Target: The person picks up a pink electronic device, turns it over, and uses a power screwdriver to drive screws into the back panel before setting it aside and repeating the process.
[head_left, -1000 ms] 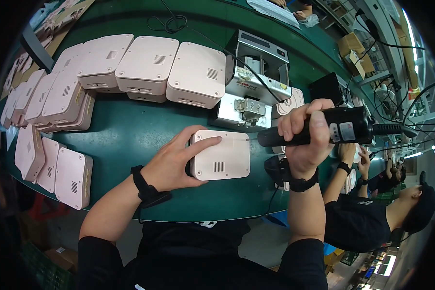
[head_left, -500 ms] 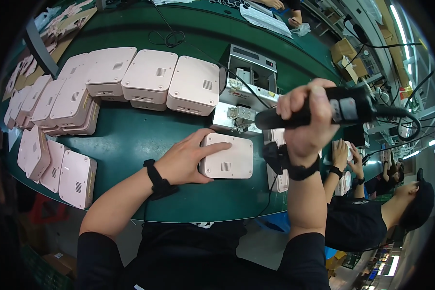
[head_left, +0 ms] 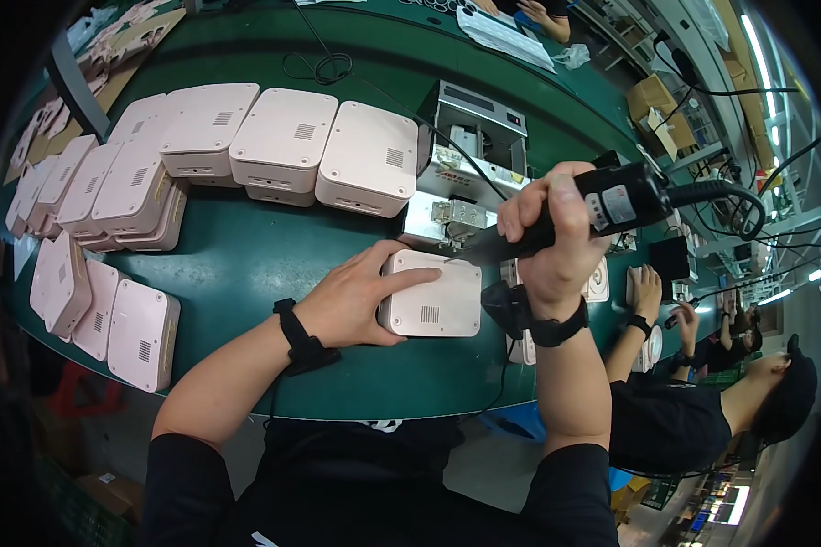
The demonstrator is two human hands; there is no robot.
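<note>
My left hand [head_left: 365, 294] is wrapped around the left end of a pale pinkish-white plastic box [head_left: 447, 305], thumb and fingers on opposite sides and the index finger lying across its top. The box lies flat on the green bench, with a small slotted vent and round corner holes facing up. In a closed fist, my right hand [head_left: 556, 242] grips a black corded electric screwdriver [head_left: 616, 196]. The screwdriver slants down to the left, its narrow end above the box's far edge. Whether the tip touches the box I cannot tell.
Stacks of similar boxes [head_left: 287, 132] fill the bench's back and left side. A metal screw feeder [head_left: 474, 137] stands just behind the held box. More boxes lie beneath my right wrist. A co-worker [head_left: 670, 419] in black works at the right; another person's hands [head_left: 543, 16] show across the bench.
My right hand has brought the electric screwdriver left and tilted its tip down toward the box. The left hand keeps its hold. The co-worker's hands at the right have moved apart.
</note>
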